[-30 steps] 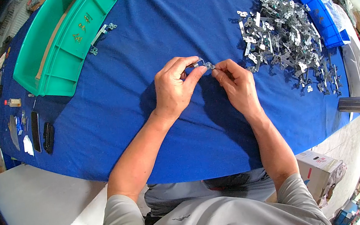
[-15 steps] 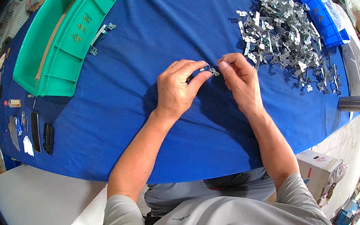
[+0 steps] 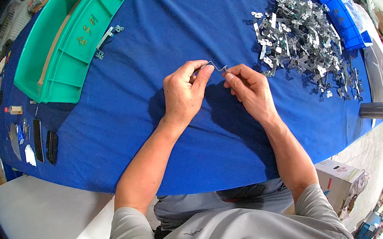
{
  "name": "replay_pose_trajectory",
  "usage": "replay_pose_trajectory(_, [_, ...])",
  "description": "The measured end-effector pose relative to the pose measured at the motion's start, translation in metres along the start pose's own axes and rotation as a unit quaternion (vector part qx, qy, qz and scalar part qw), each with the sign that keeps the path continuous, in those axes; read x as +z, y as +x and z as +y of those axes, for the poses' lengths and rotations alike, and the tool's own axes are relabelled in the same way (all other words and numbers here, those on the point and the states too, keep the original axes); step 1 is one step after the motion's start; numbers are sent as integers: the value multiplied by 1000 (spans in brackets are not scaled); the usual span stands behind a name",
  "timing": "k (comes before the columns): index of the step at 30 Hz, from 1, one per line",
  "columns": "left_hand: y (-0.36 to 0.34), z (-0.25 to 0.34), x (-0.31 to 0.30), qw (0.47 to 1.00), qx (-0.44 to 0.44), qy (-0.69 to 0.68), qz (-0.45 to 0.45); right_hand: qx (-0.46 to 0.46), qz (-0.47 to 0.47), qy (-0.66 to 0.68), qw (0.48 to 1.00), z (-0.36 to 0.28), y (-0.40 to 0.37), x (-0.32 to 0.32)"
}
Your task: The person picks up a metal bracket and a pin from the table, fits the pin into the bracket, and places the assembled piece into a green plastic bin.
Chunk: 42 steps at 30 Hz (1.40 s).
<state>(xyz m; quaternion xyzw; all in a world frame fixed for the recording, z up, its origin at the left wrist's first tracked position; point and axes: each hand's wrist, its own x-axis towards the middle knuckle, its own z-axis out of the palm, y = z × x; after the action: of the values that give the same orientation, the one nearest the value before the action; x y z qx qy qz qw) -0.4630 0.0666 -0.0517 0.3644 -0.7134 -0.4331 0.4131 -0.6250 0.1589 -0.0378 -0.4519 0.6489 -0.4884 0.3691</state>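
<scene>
Both hands meet over the blue cloth (image 3: 153, 52) on the table. My left hand (image 3: 185, 91) pinches one end of a small bent metal bracket (image 3: 216, 65) between thumb and forefinger. My right hand (image 3: 248, 88) pinches the other end, fingers curled. The bracket spans the small gap between the two hands, just above the cloth. A large heap of similar metal brackets (image 3: 301, 37) lies to the right of my right hand.
A green plastic bin (image 3: 70, 43) sits at the far left, with a finished bracket (image 3: 108, 36) beside it. A blue tray (image 3: 340, 15) lies past the heap. Small dark items (image 3: 44, 141) lie at the left edge. A metal cylinder (image 3: 376, 110) stands at the right.
My right hand lifted off the bracket half a second ago and has come back down onto its end. The bracket has turned in my fingers and now shows its thin edge.
</scene>
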Motion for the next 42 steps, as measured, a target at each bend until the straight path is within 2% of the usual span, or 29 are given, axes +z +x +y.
replay_pose_trajectory(2, [0, 2, 0, 1000, 4, 2, 1, -14, 4, -19, 1000, 1, 0, -1])
replay_pose_trajectory(5, [1, 0, 0, 997, 74, 14, 9, -42, 18, -67, 997, 6, 2, -3])
replay_pose_trajectory(8, [0, 3, 0, 996, 84, 23, -4, 1, 12, -83, 997, 5, 2, -4])
replay_pose_trajectory(11, [0, 4, 0, 996, 81, 35, -2, 9, 36, 7, 999, 3, 2, 1])
replay_pose_trajectory(14, [0, 2, 1, 990, 116, 76, -2, -18, 32, 78, 996, 5, 4, 4])
replay_pose_trajectory(17, [1, -3, 2, 985, 154, 78, -4, 3, 7, 45, 999, 9, 4, 0])
replay_pose_trajectory(20, [1, -4, 2, 980, 182, 76, -9, -171, 61, -129, 975, 21, 8, -4])
replay_pose_trajectory(23, [-2, 6, 1, 994, 89, 49, -34, -32, 91, 95, 991, 6, 4, -2])
replay_pose_trajectory(24, [-2, 5, 1, 997, 64, 34, -15, -28, 96, 137, 985, 2, 4, -2])
replay_pose_trajectory(27, [0, 4, 2, 1000, 0, -1, 18, 15, 29, 64, 997, -5, 1, -4])
replay_pose_trajectory(29, [-1, 3, 1, 999, -31, -10, 12, -1, 1, 30, 1000, -3, -2, 0])
replay_pose_trajectory(42, [0, 2, 2, 999, 48, 10, 23, -2, 9, -6, 1000, -2, -2, 1])
